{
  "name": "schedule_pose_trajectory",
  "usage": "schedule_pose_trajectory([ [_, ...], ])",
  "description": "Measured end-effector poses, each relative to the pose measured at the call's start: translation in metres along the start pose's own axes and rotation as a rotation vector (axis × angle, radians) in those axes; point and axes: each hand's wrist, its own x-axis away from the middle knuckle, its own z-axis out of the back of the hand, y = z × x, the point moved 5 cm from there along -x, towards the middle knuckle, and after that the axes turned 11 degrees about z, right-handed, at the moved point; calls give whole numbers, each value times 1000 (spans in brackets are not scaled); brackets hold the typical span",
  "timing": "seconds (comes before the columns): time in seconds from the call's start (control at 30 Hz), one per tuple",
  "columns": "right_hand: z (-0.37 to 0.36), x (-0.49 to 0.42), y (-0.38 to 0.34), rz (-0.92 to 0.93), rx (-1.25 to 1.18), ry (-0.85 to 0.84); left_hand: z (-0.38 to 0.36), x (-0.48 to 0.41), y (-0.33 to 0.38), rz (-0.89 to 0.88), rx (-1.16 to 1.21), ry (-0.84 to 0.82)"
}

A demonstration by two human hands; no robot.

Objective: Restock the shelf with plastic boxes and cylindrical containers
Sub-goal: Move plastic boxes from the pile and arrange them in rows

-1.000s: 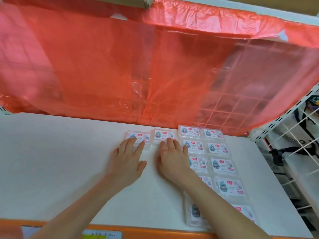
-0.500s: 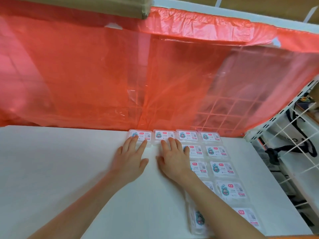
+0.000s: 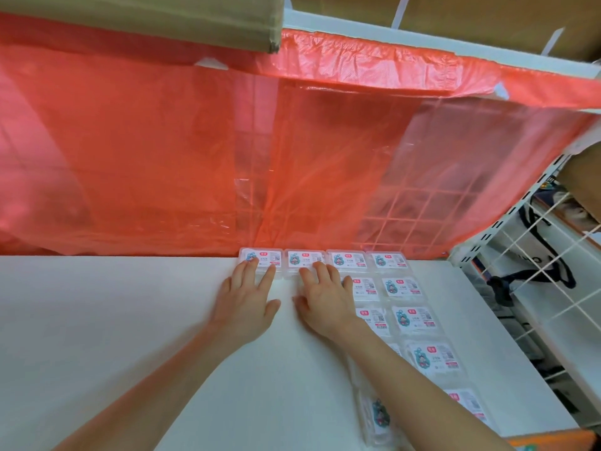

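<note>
Both hands lie flat on the white shelf [image 3: 113,320], fingers straight, holding nothing. The left hand [image 3: 245,307] touches one plastic box [image 3: 264,256] and the right hand [image 3: 327,304] the neighbouring box [image 3: 304,257], both against a red plastic sheet [image 3: 162,157], with more boxes [image 3: 413,320] in rows to the right.

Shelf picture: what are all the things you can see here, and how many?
Clear plastic boxes with white labels: about twelve, some partly hidden; a back row of four, the rest in two columns at the right.
White shelf board: one, under the boxes.
Red see-through plastic sheet: one, hanging behind the shelf.
White wire grid: at the right, and behind the sheet.
Brown cardboard boxes: at least two, on top.
White bag with dark straps: one, behind the grid at the right.
Hands: two, left hand and right hand, flat, fingertips on the two leftmost back-row boxes.
</note>
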Motion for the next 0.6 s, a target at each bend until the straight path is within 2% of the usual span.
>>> schedule_pose_trajectory([
  [0.4,0,-4,1,4,-11,-2,11,-4,-1,-22,-15,-14],
  [0.6,2,-5,2,16,-30,-9,19,-8,0,-21,8,-89],
])
